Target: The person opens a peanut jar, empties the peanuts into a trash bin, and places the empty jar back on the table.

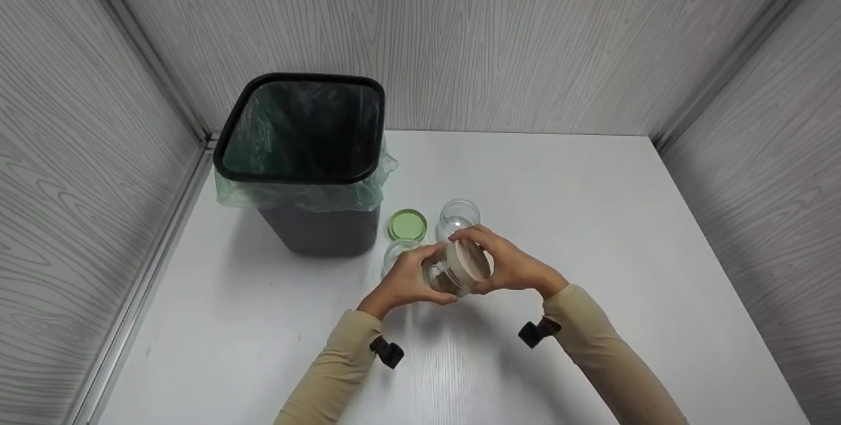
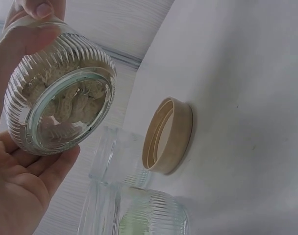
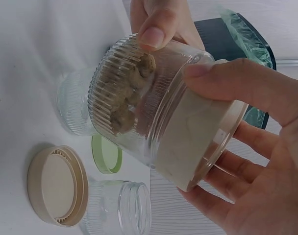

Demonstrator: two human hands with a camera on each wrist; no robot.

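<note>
- The ribbed glass jar (image 1: 456, 268) is held tipped on its side in the air, just below the centre of the head view, above the white surface (image 1: 591, 215).
- The left hand (image 1: 407, 280) curls round the jar's ribbed base; the right hand (image 1: 509, 266) wraps its fingers (image 3: 237, 83) round the beige lid (image 3: 203, 142) at the mouth.
- The step in hand looks like unscrewing that lid; the next move likely calls for a firm hold on the base while the right hand twists, with the jar kept level so nothing spills.
- Through the thick clear bottom, pale lumpy contents (image 2: 65, 105), possibly peanuts in shells, fill the lower part.
- Just behind the hands stand two empty clear jars (image 1: 458, 215), with a green lid (image 1: 407, 224) between them.
- A loose beige lid (image 3: 56, 185) shows only in the wrist views.
- A black bin (image 1: 302, 149) with a green liner stands at upper left.
</note>
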